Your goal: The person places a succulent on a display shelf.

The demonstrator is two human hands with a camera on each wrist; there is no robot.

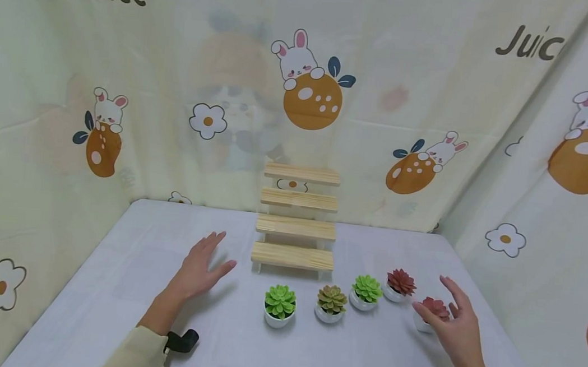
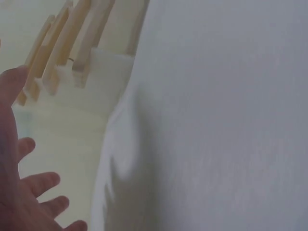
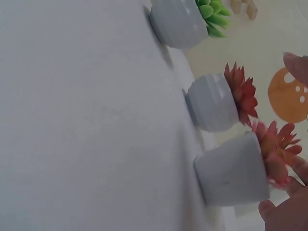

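At the right, my right hand [image 1: 460, 331] is beside a potted pinkish-red succulent [image 1: 436, 308], its thumb and fingers spread apart around the plant's top. In the right wrist view that plant's white pot [image 3: 233, 172] stands upright on the table, and the fingers [image 3: 299, 169] are near or behind the leaves; whether they touch cannot be told. My left hand [image 1: 197, 273] hovers over the table's left side with fingers extended, holding nothing. It is nearest to a stepped wooden shelf [image 1: 293, 256], which has several pale slats.
A row of white-potted succulents stands before the shelf: a bright green one [image 1: 280, 301], an olive one [image 1: 332, 300], another green one [image 1: 366, 289] and a dark red one [image 1: 401, 282]. A printed curtain [image 1: 365, 171] hangs behind the white table [image 1: 233, 342].
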